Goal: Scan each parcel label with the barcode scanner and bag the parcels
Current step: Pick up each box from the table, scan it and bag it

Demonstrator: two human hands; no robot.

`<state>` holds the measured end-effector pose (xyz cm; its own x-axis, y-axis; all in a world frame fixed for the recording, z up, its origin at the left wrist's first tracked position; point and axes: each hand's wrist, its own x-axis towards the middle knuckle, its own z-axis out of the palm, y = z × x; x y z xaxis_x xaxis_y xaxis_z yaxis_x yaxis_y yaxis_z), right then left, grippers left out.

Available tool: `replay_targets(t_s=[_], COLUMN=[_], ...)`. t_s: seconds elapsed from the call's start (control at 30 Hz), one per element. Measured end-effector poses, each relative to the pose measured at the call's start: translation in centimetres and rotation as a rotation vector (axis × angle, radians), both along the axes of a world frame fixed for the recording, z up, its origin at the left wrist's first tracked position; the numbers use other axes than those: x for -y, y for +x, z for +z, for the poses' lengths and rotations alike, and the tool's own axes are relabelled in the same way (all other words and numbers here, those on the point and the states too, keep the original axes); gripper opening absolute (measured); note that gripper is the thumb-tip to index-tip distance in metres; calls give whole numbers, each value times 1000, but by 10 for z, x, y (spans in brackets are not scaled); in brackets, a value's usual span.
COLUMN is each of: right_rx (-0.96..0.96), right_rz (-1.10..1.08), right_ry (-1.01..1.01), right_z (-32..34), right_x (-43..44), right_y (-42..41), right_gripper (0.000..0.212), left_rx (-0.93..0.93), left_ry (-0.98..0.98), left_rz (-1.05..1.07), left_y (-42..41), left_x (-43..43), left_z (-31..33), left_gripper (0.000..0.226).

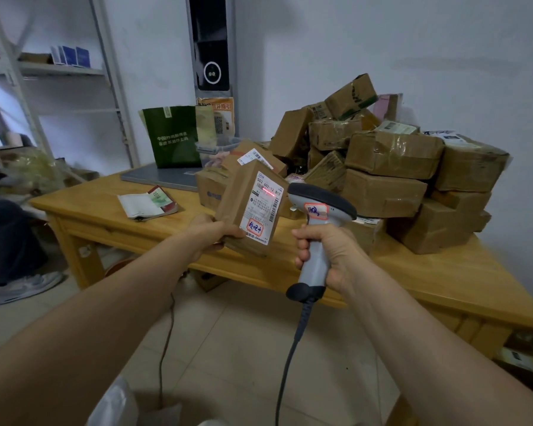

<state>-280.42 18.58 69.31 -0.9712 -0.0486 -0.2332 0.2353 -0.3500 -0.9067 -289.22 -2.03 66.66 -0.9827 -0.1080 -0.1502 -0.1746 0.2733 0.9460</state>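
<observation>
Head view puts you in the scanning step: your left hand grips 1 small brown parcel by its lower left corner, thumb on the front face and fingers curled behind, holding it tilted in the air above the near edge of the wooden table. Your right hand is wrapped round the grey handle of the barcode scanner, with the scanner head just beside the parcel's right edge and aimed at it. A red scan line lies across the upper part of the white label, just under the printed number, so the beam looks to be on target; whether the read has registered cannot be told. By the look of it the job is early: a large pile of taped parcels sits on the far right of the table, none visibly bagged. Once the scanner confirms, your next move calls for swinging it aside without snagging its cable, which hangs from the handle toward the floor, and dropping this parcel into a bag. Pale plastic at the bottom edge, near your left forearm, may be that bag, but it is too blurred to say. A green paper bag stands at the back of the table, though nothing shows it is meant for parcels. Hold the label square to the beam if you need a 2nd try.
</observation>
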Motion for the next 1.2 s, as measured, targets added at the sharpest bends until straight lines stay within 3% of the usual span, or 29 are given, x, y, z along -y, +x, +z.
replay_targets(t_s=[0.23,0.37,0.53,0.67,0.77,0.9,1.0,1.1,1.2], right_rx=[-2,48,177,298,351,381,401,428,467], right_rz=[108,250,445,527,566,590,598,621,649], right_ry=[-24,20,97,165,194,239,271,303,314], right_z=[-11,-33,-65,-96,-116,-139,-156,-174,-188], right_x=[27,71,143,191,217,242,260,277,291], right_y=[-5,-3,11,20,19,10,5,2,1], right_gripper=[17,18,15,14,15,14,13,13,14], left_rx=[-3,-76,57,246,356,574,687,740,762], left_ry=[105,221,124,-111,-255,-592,-647,-720,-957], left_rz=[117,405,729,837,863,896,976,941,836], left_y=[22,72,147,198,221,239,240,237,236], left_x=[48,120,210,259,295,327,340,351,370], left_z=[-3,-27,-102,-167,-204,-234,-258,-279,-296], left_gripper=[60,44,52,48,57,63,62,57,44])
